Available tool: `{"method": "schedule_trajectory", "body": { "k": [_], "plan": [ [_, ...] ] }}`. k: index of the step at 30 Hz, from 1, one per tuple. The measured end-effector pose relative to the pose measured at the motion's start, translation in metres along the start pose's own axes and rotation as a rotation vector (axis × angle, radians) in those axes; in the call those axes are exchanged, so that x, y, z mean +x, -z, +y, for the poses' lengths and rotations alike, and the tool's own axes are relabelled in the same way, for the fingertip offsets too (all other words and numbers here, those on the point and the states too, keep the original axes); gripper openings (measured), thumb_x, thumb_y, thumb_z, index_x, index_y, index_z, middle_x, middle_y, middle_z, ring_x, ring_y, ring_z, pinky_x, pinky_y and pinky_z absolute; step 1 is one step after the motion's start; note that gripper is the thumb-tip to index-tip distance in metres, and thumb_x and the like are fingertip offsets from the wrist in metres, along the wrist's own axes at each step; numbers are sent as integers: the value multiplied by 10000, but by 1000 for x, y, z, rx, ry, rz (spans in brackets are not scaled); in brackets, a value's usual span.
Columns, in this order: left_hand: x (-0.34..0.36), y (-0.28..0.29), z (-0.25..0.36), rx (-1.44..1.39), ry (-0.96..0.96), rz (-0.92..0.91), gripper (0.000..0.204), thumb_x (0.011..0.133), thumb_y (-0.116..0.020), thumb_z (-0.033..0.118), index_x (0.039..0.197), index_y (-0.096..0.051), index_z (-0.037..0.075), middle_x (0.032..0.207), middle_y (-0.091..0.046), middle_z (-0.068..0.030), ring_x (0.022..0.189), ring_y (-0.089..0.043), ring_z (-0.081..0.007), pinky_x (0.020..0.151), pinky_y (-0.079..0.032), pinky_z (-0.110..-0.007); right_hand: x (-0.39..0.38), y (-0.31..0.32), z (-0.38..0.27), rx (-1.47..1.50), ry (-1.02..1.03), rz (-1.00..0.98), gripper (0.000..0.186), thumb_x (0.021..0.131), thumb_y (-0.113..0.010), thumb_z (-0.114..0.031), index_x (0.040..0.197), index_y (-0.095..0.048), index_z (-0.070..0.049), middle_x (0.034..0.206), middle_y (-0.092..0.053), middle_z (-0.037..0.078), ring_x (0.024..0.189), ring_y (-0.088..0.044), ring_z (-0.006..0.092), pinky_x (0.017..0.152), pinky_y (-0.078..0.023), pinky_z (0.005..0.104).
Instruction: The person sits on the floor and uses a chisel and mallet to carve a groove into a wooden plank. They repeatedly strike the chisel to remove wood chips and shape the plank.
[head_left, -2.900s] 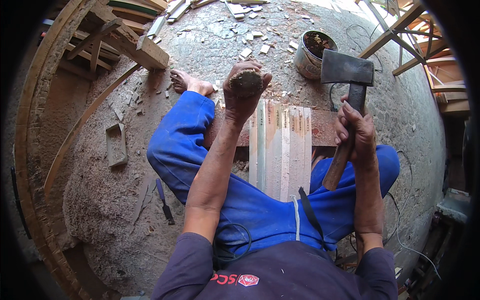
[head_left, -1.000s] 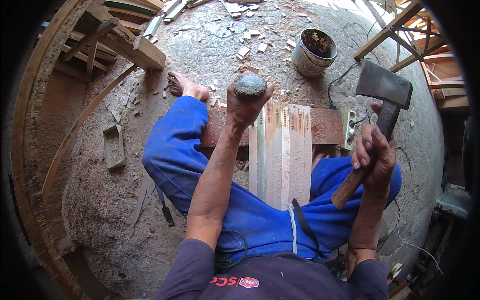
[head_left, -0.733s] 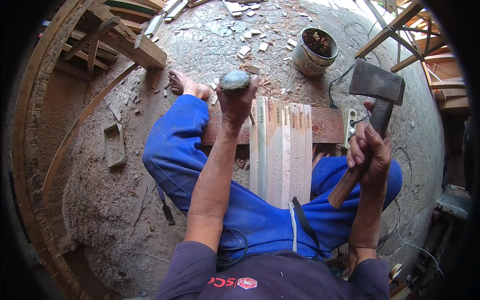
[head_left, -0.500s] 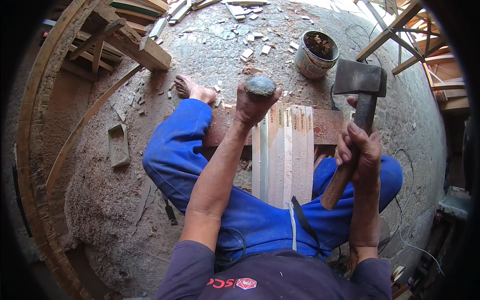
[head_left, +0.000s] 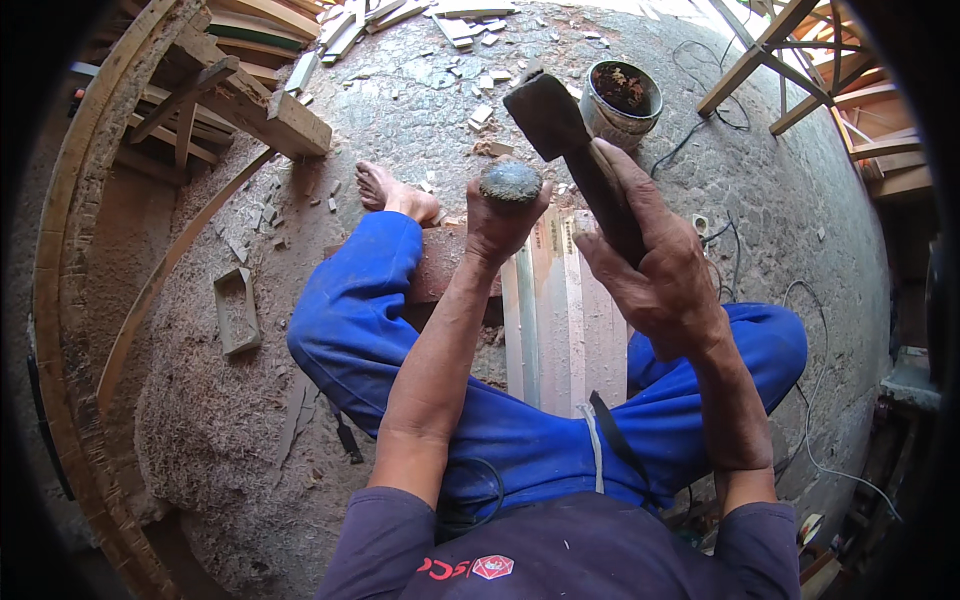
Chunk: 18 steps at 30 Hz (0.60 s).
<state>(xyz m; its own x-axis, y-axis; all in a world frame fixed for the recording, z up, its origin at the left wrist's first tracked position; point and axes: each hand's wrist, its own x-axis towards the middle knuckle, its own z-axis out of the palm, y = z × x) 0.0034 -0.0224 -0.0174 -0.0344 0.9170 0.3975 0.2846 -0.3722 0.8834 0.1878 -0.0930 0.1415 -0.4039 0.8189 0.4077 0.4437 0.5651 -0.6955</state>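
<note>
— So, where does everything sit, big things first?

— I'm down on the gritty floor (head_left: 780, 190), legs in blue trousers, with a few pale wooden slats (head_left: 560, 320) lying across a reddish beam (head_left: 440, 270), their long sides running away from me.

— And your hands?

— My left hand (head_left: 505, 225) is wrapped tight around the upper end of a piece of wood (head_left: 511, 183), which I hold upright over the slats; only its rounded grey top shows. My right hand (head_left: 650, 275) is closed firmly on the hatchet (head_left: 570, 140), handle slanting up and to the left, so the head hangs just beside that top, on its right and slightly beyond.

— Which hand is nearer it?

— The left one; it is the grip itself.
</note>
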Motion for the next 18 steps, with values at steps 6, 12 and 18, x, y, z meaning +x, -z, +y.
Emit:
{"method": "schedule_trajectory", "body": {
  "k": [6,12,18],
  "plan": [
    [-4,0,2,-84,-229,185,253,832,-803,184,1018,-686,60,965,-719,-108,867,-691,-224,783,-541,-376,11,-4,-14,-458,-56,-252,689,885,-643,-19,1508,-360,-97,1044,-684,251,921,-699,439,705,-582,497],
    [-8,-3,0,-18,-180,128,182,872,-766,184,974,-679,61,908,-706,-66,832,-675,-203,764,-530,-379,5,-13,13,-267,78,-219,618,905,-634,-79,1467,-375,-64,946,-684,250,804,-707,433,669,-561,531],
    [-10,7,6,73,12,49,225,823,-804,234,817,-675,50,724,-697,-73,652,-684,-239,658,-536,-376,52,59,-59,-165,175,390,412,920,-717,-86,1298,-560,-38,853,-629,123,736,-619,217,673,-535,353]
  ]
}}
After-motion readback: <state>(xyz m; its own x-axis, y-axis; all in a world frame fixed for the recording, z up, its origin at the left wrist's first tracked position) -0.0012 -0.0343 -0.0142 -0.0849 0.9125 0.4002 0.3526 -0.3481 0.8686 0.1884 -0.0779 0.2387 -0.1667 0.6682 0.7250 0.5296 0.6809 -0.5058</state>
